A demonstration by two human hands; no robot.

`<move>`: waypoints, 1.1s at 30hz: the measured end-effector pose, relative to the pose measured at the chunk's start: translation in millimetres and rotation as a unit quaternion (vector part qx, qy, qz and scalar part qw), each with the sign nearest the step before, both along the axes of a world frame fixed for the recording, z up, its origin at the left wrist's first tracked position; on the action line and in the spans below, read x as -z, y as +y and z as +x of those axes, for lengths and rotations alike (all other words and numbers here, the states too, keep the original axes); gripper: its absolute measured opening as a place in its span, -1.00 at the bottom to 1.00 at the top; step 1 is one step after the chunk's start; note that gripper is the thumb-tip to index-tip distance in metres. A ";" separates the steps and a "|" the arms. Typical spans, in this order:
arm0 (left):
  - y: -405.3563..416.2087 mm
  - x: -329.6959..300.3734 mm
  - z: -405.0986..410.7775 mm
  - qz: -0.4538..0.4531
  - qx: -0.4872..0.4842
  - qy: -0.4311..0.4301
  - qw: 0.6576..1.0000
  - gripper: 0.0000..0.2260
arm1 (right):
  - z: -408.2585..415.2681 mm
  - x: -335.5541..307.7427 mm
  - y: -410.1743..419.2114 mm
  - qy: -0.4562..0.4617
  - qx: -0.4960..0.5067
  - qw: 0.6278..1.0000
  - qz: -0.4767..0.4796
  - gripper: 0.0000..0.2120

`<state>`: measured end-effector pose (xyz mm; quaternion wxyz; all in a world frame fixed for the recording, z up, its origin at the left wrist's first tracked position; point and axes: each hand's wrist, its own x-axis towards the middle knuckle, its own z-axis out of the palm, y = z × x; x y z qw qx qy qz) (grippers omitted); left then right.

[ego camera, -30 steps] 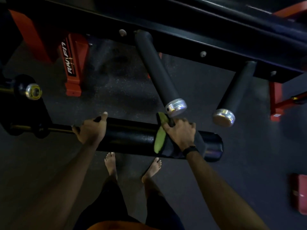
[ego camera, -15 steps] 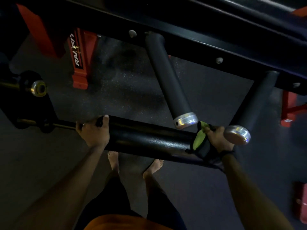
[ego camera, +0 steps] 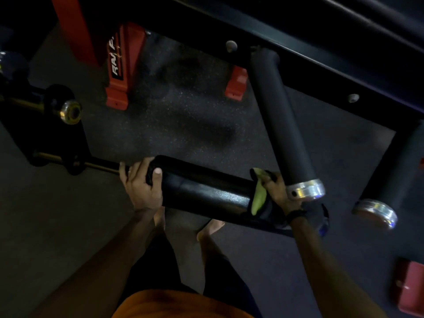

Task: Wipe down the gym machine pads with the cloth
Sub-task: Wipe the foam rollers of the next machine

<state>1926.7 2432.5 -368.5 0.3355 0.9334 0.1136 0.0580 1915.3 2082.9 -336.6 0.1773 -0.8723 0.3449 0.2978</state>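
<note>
Hands sit at either end of a black roller pad that lies nearly level across the view, over the person's bare feet. At the pad's near end, the left hand wraps the rim, thumb laid over the top surface and fingers curled round the far side, so it has a firm hold of the pad itself; just beyond its knuckles a thin metal shaft runs out from the pad to a black bracket with a chrome-capped stub above it. Toward the other end, the right hand presses down on a dark cloth with a yellow-green edge, fingers bent over the cloth and the curve of the pad, gripping the cloth against it; a dark band circles that wrist. The green fold shows on the thumb side of the right hand, standing up across the pad, while the darker part of the cloth drapes under the palm and round the pad's end, where it is hard to tell from the black vinyl. Just beyond the right hand's knuckles hangs the chrome end cap of a long black foam grip, which slants up to the black frame beam; whether cap and hand touch cannot be told. A second capped grip stands farther out past the right hand. Red frame feet rest on the speckled rubber floor beyond both hands.
</note>
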 end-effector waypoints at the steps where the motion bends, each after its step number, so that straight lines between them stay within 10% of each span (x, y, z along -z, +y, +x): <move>1: 0.2 2.5 -0.9 -0.004 0.003 -0.005 1.000 -0.58 | 10.3 -18.6 27.7 0.000 0.006 1.000 0.031 -0.28; 4: -1.4 -1.8 0.3 -0.013 0.009 0.001 1.000 -0.56 | 34.2 -32.1 90.8 -0.015 -0.078 0.997 0.026 -0.57; 15: 3.1 8.1 -0.3 -0.012 0.004 -0.009 1.000 -0.47 | 86.1 -22.5 247.6 -0.116 -0.231 0.964 0.063 -0.66; 33: 33.1 -29.0 1.6 -0.081 0.142 0.129 0.978 -0.42 | -43.4 -55.8 136.0 -0.206 -0.292 0.917 -0.179 -0.56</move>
